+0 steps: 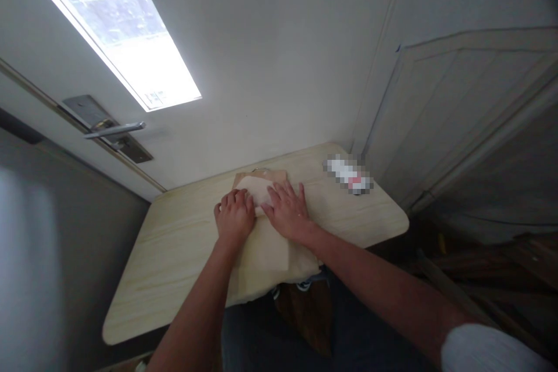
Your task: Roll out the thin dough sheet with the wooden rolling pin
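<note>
One cloth (265,250), under left grip (234,215), right grip (290,212)

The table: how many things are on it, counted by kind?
On the table:
Cream cloth: 1
Brown flat piece under the cloth: 1
Blurred-out item: 1
Hands on the cloth: 2, left hand and right hand
Total: 5

Single view from my head: faces forward and down, near the wooden table (174,256). Left hand (234,216) and right hand (288,212) centre, door handle (114,129) ten o'clock.
</note>
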The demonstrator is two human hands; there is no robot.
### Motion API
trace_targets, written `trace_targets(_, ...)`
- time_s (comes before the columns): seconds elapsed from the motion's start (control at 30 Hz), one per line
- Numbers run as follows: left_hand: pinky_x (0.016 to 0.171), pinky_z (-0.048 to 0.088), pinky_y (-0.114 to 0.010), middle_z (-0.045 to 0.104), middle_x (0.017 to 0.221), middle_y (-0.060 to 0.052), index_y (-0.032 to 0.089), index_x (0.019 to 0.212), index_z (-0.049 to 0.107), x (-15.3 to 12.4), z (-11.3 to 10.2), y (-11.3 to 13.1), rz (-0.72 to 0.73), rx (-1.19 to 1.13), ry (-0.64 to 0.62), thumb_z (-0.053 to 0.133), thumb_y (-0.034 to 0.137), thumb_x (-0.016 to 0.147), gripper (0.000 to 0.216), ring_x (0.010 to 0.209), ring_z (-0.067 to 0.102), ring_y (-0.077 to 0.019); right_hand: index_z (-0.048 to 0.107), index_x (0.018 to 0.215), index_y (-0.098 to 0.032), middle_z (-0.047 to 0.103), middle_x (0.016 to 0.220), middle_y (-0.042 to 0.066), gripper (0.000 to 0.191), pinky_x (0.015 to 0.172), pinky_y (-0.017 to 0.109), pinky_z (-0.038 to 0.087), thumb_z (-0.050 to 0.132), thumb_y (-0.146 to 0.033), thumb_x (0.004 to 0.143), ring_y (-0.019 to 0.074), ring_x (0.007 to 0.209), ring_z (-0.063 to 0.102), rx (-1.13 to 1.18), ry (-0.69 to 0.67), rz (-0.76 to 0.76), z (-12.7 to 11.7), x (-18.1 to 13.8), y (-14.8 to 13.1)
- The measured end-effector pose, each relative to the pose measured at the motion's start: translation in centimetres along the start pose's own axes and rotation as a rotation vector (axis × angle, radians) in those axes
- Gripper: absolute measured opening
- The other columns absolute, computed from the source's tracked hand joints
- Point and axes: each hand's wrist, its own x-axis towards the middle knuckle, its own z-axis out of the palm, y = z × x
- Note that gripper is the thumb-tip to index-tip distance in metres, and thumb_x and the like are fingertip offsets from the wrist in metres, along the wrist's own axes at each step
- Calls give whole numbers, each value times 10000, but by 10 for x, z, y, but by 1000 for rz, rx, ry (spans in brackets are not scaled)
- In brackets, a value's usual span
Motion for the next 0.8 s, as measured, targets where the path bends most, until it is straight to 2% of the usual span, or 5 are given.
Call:
trace_targets(0.27,952,445,-510,570,1347,-128,238,1287,562,45,12,-8,3,-6,-138,275,431,992,454,1209,518,-320,501,1396,-191,521,1424,134,554,1122,622,135,335,-524,986,338,1335,350,-81,6,33,15,53,9)
trace_targets(0.5,949,456,-499,576,1289,-156,226,1264,569,77,22,-15,5,-43,-174,309,409,980,426,1195,508,-316,537,1366,-259,522,1418,126,530,1065,654,216,348,-541,959,366,1295,394,-82,-118,52,24,97,19)
trace_targets(0.67,966,450,-488,549,1292,-167,206,1231,584,98,32,-20,23,-58,-146,320,360,976,398,1225,470,-324,572,1328,-218,544,1378,152,609,1033,656,262,277,-604,962,380,1264,422,-64,-143,68,31,123,24)
trace_targets(0.8,955,455,-487,547,1268,-171,201,1240,578,105,35,-20,-4,-66,-133,306,362,980,409,1210,475,-328,578,1316,-207,549,1361,160,623,1027,636,273,286,-621,953,375,1245,436,-67,-160,80,34,131,25)
